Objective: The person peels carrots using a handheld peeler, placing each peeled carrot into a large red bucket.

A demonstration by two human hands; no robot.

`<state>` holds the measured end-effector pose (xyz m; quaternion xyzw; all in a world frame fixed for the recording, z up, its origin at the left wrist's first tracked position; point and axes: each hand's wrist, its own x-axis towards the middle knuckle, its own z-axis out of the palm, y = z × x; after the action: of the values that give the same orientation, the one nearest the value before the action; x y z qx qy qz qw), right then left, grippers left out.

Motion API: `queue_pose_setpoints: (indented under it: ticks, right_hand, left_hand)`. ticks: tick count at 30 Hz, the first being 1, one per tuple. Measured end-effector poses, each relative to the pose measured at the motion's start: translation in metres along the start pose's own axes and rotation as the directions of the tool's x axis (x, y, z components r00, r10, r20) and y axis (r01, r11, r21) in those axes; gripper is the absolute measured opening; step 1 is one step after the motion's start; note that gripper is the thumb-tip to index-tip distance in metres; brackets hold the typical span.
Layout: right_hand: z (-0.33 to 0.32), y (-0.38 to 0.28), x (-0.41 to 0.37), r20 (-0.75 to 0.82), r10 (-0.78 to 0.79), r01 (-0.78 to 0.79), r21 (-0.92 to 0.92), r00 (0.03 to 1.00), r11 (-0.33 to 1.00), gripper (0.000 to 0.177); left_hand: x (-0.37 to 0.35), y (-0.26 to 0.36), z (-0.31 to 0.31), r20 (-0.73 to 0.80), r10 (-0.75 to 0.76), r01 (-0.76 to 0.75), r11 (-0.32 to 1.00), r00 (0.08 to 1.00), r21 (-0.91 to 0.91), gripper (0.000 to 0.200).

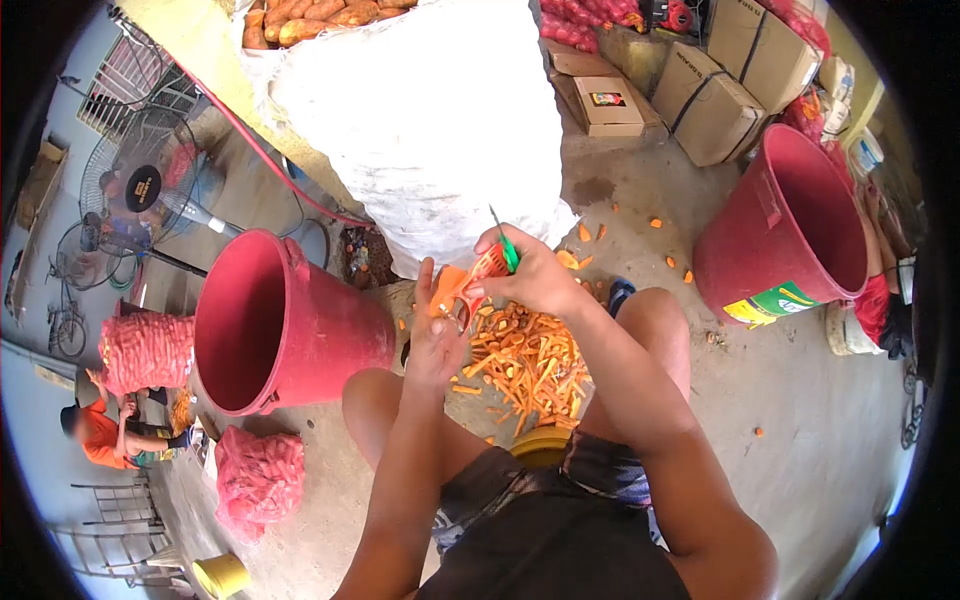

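My left hand (437,345) is raised in front of my knees, fingers bent around an orange carrot piece (450,288). Close beside it, my right hand (540,278) grips a green-handled knife (509,254), its thin dark blade pointing up and away. A red-orange slotted piece (488,264) lies between the two hands; its kind is hard to make out. Below them, a heap of orange peelings and cut bits (530,365) covers the floor between my feet. Directly ahead stands a big white sack (440,130), with whole carrots (325,15) showing at its top.
One red bin (340,325) stands at my left, another red bin (720,240) at my right. Red mesh sacks (258,480), a standing fan (140,185) and a seated person (105,440) are on the left. Cardboard boxes (705,105) lean at the back right.
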<state>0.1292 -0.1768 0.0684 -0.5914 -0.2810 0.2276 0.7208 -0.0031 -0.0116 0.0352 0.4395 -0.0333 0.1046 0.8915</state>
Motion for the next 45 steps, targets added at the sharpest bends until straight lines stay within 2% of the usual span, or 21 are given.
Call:
queue_pose_setpoints:
  ticks: [4,6,7,9,13,15,16,18,19,22,24,26,28,30,34,37,38,40,41,43,45]
  right_hand:
    - [-0.004,-0.005,-0.003,-0.051,-0.010,0.005,-0.088,0.999,0.996,0.045]
    - [-0.014,0.001,0.001,-0.207,-0.023,-0.050,-0.344,0.978,0.938,0.044]
    - [-0.023,0.012,0.006,-0.208,-0.022,-0.051,-0.342,0.978,0.938,0.044]
    - [-0.042,0.027,0.017,-0.407,0.113,-0.313,-0.468,0.906,0.826,0.045]
    - [-0.040,0.031,0.021,-0.411,0.082,-0.280,-0.449,0.908,0.848,0.045]
    - [-0.032,0.022,0.017,-0.335,0.116,-0.197,-0.219,0.935,0.956,0.042]
    - [-0.029,0.019,0.016,-0.332,0.118,-0.198,-0.218,0.936,0.956,0.042]
    - [-0.024,0.017,0.013,-0.131,0.167,-0.180,-0.091,0.977,0.979,0.040]
    - [-0.020,0.019,0.013,-0.075,0.059,-0.070,-0.145,0.995,0.987,0.039]
    - [-0.022,0.008,0.010,-0.052,0.146,-0.153,-0.161,0.988,0.975,0.041]
    - [-0.028,0.011,0.011,-0.045,0.169,-0.174,-0.128,0.985,0.976,0.044]
    - [-0.035,0.012,0.012,-0.040,0.187,-0.190,-0.099,0.982,0.977,0.047]
    - [-0.036,0.009,0.011,-0.037,0.160,-0.164,-0.241,0.986,0.957,0.048]
    - [-0.036,0.006,0.008,-0.002,0.145,-0.143,-0.186,0.989,0.972,0.048]
    - [-0.025,-0.014,-0.001,0.143,0.107,-0.095,-0.088,0.984,0.992,0.046]
    - [-0.022,-0.017,-0.005,0.173,0.073,-0.042,-0.179,0.982,0.983,0.046]
    - [-0.025,-0.015,-0.004,0.170,0.073,-0.042,-0.179,0.983,0.983,0.046]
    - [-0.039,-0.007,0.002,-0.007,0.057,-0.054,-0.491,0.998,0.870,0.047]
    - [-0.049,0.000,0.007,-0.011,0.056,-0.054,-0.490,0.998,0.870,0.047]
    - [-0.063,0.007,0.016,-0.295,0.192,-0.308,-0.421,0.936,0.853,0.049]
    - [-0.057,0.013,0.016,-0.217,0.193,-0.256,-0.319,0.957,0.913,0.048]
  left_hand:
    - [0.003,-0.006,0.000,0.030,-0.001,0.001,1.000,1.000,0.008,0.105]
    - [0.003,-0.006,-0.001,0.028,0.001,-0.001,1.000,1.000,-0.003,0.104]
    - [0.001,-0.006,-0.003,0.027,-0.001,0.001,1.000,1.000,-0.002,0.104]
    - [0.002,-0.007,-0.003,-0.004,0.014,-0.014,1.000,1.000,-0.019,0.100]
    - [0.002,-0.006,-0.013,-0.117,0.037,-0.052,0.991,0.992,-0.127,0.096]
    - [0.006,0.000,-0.022,-0.036,-0.020,0.010,0.964,0.999,-0.267,0.093]
    - [0.006,0.001,-0.022,-0.039,-0.019,0.008,0.964,0.999,-0.267,0.093]
    - [0.005,0.003,-0.020,-0.049,-0.065,0.054,0.979,0.997,-0.198,0.093]
    - [0.005,0.002,-0.017,-0.050,-0.066,0.054,0.979,0.997,-0.198,0.093]
    - [0.002,0.000,-0.008,-0.027,-0.160,0.147,0.950,0.987,-0.275,0.090]
    - [0.000,0.001,-0.005,0.097,-0.172,0.186,0.970,0.980,-0.157,0.092]
    - [-0.002,0.002,-0.006,0.098,-0.214,0.224,0.967,0.972,-0.117,0.094]
    - [-0.002,0.005,-0.005,0.094,-0.253,0.260,0.963,0.963,-0.075,0.096]
    - [-0.003,0.007,-0.004,0.119,-0.246,0.249,0.968,0.962,-0.014,0.104]
    - [-0.001,0.008,0.002,0.036,-0.218,0.216,0.974,0.975,0.065,0.114]
    - [-0.002,0.013,0.004,0.004,-0.215,0.211,0.960,0.977,0.182,0.120]
    - [-0.003,0.014,0.002,0.053,-0.220,0.207,0.962,0.974,0.178,0.118]
    - [-0.006,0.015,-0.006,0.106,-0.228,0.207,0.962,0.968,0.177,0.117]
    - [-0.007,0.015,-0.011,0.130,-0.242,0.223,0.964,0.962,0.142,0.118]
    - [-0.006,0.017,-0.010,0.156,-0.254,0.239,0.965,0.955,0.110,0.120]
    - [-0.005,0.015,-0.007,0.107,-0.168,0.158,0.983,0.980,0.096,0.125]
